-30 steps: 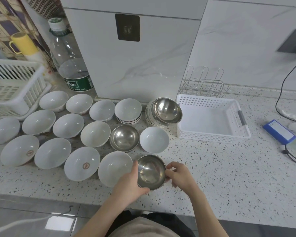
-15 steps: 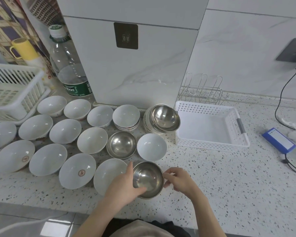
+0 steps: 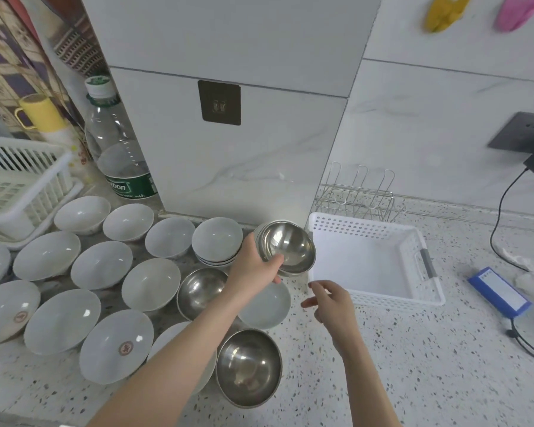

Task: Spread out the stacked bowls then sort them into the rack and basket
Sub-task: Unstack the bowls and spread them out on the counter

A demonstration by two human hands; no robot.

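Several steel bowls remain nested in a tilted stack at the back of the counter, hard against the left wall of the white basket. The left hand grips the top bowl at its near rim, thumb curled inside, the other fingers hidden behind the stack. The right hand hovers just beside it, touching nothing, fingers loosely spread.

Thin steel of this kind is probably light and stiff but slick, and nested bowls tend to stick and then come free suddenly; a pinch across the rim, with the other hand steadying the stack below, seems the safest hold. The white ceramic bowls spread over the left of the counter look heavier and would chip, as would the short ceramic stack just left of the steel one.

Open room lies to the right: bare counter in front of the basket toward the near edge. One steel bowl sits close to that front edge. The wire rack stands behind the basket against the wall, so a reach there passes over the basket.
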